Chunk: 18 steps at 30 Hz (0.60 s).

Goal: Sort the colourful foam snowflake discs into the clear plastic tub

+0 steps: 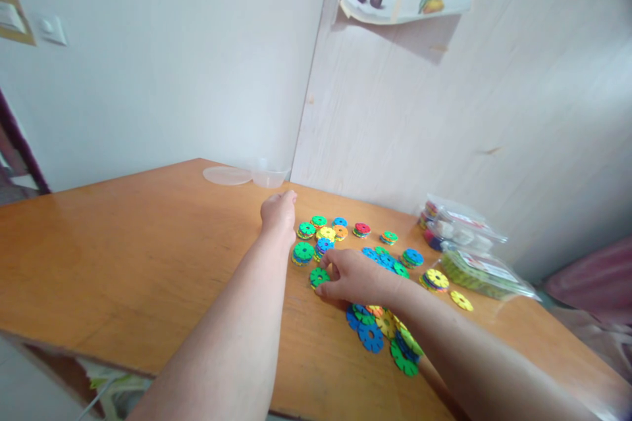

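Bare forearms [237,302] stretched from the lower edge over a brown wooden table [148,243], its top smooth and faintly scuffed. Ahead, the right hand [358,275] was half curled, thumb and forefinger bent to the edge of a green-topped stack [318,277] of notched discs; I could not tell whether it gripped them. The left hand [278,214] lay farther out, fingers bent and mostly hidden, so I could not tell what, if anything, it held. Small stacks [303,251] stood just beyond and between the hands, while loose discs [370,337] lay in a heap under the right forearm. One yellow disc [461,300] sat apart on the right, near clear packs [486,270] against the wall. At the table's far corner stood a clear tub [269,177], a flat lid [227,175] beside it. Behind rose a pale wall [172,59] bearing a switch [52,28], and a whitish panel [395,118] under a fruit poster [409,10]. Pink cloth [592,276] showed at far right.
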Tool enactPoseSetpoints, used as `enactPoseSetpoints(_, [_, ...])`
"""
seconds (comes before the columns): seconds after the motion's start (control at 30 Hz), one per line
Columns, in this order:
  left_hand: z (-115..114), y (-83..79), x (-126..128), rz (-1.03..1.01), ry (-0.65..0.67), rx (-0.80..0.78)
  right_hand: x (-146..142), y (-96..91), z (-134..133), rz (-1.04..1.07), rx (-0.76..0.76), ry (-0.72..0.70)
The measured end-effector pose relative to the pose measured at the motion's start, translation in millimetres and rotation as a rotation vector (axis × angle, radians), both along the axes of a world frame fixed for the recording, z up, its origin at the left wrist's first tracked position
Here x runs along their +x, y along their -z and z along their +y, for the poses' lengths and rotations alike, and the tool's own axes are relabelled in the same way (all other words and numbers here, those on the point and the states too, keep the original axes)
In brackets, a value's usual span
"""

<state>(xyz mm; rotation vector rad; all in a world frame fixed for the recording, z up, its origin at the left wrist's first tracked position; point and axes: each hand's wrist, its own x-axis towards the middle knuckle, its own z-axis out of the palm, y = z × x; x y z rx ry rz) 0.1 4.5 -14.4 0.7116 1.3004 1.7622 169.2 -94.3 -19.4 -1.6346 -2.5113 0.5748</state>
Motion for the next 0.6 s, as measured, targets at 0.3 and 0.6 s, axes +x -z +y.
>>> enactPoseSetpoints(0.3, [0.1, -0.3, -1.3, 0.018, -0.004, 0.000, 17.1, -18.0, -2.5, 0.072, 0.014, 0.014])
enactPoseSetpoints(0.6, [2.7, 0.7, -1.7, 0.018, -0.020, 0.026, 86.9, -33.1, 12.6, -0.058, 0.126, 0.182])
